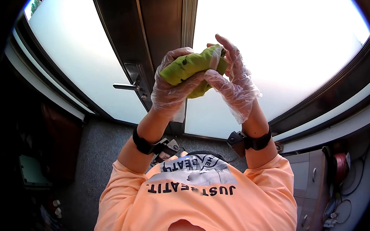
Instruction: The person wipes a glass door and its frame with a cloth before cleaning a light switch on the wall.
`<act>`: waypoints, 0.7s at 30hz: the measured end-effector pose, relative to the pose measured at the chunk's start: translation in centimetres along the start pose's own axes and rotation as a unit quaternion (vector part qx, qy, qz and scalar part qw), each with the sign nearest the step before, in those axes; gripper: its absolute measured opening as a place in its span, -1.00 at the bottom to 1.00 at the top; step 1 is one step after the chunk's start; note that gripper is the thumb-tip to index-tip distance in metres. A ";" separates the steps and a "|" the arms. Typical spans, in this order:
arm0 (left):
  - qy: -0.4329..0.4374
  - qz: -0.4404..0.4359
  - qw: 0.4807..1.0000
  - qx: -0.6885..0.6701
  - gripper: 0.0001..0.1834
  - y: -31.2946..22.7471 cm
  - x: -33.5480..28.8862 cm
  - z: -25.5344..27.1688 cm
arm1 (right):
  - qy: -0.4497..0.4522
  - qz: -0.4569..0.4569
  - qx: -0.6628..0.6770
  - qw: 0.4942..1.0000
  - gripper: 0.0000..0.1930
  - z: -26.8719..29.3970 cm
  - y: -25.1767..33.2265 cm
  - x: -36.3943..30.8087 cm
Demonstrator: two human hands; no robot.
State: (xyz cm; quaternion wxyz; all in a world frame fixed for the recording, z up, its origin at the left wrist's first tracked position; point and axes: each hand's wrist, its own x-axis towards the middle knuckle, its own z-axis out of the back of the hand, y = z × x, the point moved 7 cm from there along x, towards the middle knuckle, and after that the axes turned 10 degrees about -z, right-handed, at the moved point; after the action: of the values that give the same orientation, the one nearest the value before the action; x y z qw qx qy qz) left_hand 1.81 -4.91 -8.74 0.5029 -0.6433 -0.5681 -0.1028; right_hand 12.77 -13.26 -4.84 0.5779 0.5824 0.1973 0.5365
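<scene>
A folded green cloth [190, 68] with dark stains is held up in front of the door frame. My left hand [170, 78], in a clear plastic glove, is wrapped round its left part, with fingers behind and thumb below. At the cloth's right end is my right hand [236, 80], also in a clear plastic glove. Its thumb and fingers curve round that end, and the fingertips behind the cloth are partly hidden. A loose flap of the cloth hangs below, between the hands.
Ahead stands a dark-framed door with frosted panes [257, 43] and a lever handle [126, 86]. A drawer cabinet [302, 177] stands at the lower right, with cables by it. On the left are a dark piece of furniture and a green box [33, 172]. The floor [96, 152] is speckled grey.
</scene>
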 end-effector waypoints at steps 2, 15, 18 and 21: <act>-0.002 -0.061 0.998 0.034 -0.58 -0.5 -0.3 -0.2 | 0.024 -0.049 0.077 0.996 -0.37 -0.9 -1.1 0.1; -0.058 -0.063 0.992 0.093 -0.56 2.0 -2.3 2.4 | -0.086 -0.018 0.096 0.992 -0.70 -0.5 -2.9 -0.9; -0.036 -0.223 0.848 0.480 -0.54 -1.3 -2.8 2.1 | -0.162 0.097 -0.017 0.982 -0.71 0.1 -1.3 -1.5; 0.059 -0.232 0.830 0.504 -0.48 -1.7 -2.5 0.3 | -0.105 0.054 0.044 0.992 -0.74 -0.6 -1.4 -0.9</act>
State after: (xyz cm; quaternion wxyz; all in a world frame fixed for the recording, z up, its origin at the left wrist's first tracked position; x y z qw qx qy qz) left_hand -0.58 -6.48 -9.70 0.7512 -0.1423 -0.6429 0.0461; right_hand 12.50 -13.45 -6.57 0.5395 0.6700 0.1278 0.4936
